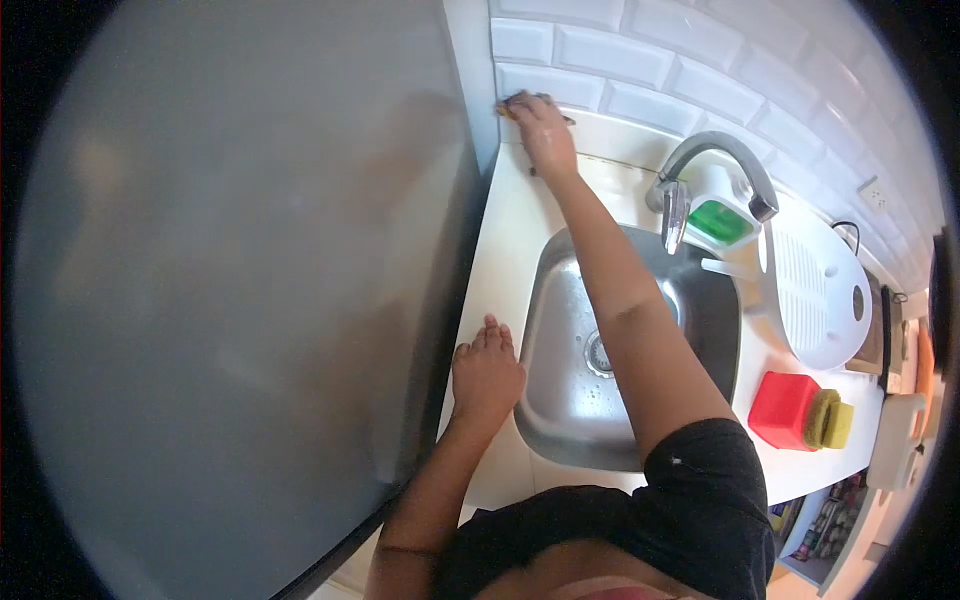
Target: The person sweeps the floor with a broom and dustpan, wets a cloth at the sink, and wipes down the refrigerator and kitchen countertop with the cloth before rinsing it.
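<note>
My R hand (545, 140) is half-curled over a brownish cloth (507, 107), back corner by the tiled wall (612, 57). Prob. light, limp, maybe slick if wet; best pinned mid-bunch. L hand (488, 385): loosely open on the countertop (500, 250), nothing visibly held.

Brownish item (505, 108) mostly hidden beneath the right hand (541, 132) at the surface (500, 240) far left corner, drawer contents (834, 522) too small to identify, dark object (940, 290) cut off at right.
</note>
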Demonstrator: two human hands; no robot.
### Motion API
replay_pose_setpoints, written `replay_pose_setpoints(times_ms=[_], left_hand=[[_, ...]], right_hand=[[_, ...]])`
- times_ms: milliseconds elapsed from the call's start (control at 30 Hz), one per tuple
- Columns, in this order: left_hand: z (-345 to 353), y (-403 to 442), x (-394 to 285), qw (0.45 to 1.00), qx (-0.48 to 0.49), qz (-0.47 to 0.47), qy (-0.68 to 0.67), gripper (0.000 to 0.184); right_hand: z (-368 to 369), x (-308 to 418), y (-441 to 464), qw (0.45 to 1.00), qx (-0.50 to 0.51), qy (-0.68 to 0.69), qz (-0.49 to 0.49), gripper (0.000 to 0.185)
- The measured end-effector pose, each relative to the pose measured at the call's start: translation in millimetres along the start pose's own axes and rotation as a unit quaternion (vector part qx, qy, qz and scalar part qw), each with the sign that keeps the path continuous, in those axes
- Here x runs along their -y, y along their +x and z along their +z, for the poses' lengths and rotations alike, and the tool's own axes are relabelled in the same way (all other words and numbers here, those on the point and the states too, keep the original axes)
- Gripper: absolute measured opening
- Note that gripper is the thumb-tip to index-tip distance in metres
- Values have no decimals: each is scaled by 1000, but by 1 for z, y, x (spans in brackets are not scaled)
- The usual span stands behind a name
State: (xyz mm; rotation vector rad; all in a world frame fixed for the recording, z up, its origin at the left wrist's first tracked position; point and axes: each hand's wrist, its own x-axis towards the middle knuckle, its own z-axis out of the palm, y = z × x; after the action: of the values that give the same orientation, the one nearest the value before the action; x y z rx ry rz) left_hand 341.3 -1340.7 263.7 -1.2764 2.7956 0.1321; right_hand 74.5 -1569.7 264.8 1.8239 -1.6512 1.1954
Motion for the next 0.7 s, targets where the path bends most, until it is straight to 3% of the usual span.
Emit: replay_pose_setpoints(times_ms=[67, 100, 167, 300, 367, 433, 500, 633, 700], left_hand=[[-1, 2, -2, 1000, -28, 6, 11, 57], [-5, 3, -4, 1000, -8, 3, 11, 58], [-11, 6, -3, 1000, 16, 8, 16, 58], [-22, 7, -9, 999, 44, -1, 26, 54], [-26, 8, -8, 997, 74, -11, 19, 53], [-25, 8, -7, 998, 58, -8, 22, 53], [-25, 7, -7, 998, 60, -6, 11, 53], [-22, 7, -10, 998, 54, 5, 34, 54], [-22, 9, -11, 997, 61, 0, 44, 55]], right_hand=[[10, 9, -6, 998, 55, -7, -27, 28], [17, 12, -16, 993, 115, -27, 0, 29], [17, 15, -31, 987, 142, -67, -30, 30], [-7, 13, -53, 983, 146, -89, 72, 31], [-28, 1, -65, 981, 80, -157, 76, 30], [-58, -12, -82, 959, 90, -213, 164, 29], [-83, -30, -102, 902, 100, -378, 181, 27], [-91, -4, -104, 859, 206, -375, 280, 23], [-98, 5, -90, 910, 201, -290, 216, 19]])
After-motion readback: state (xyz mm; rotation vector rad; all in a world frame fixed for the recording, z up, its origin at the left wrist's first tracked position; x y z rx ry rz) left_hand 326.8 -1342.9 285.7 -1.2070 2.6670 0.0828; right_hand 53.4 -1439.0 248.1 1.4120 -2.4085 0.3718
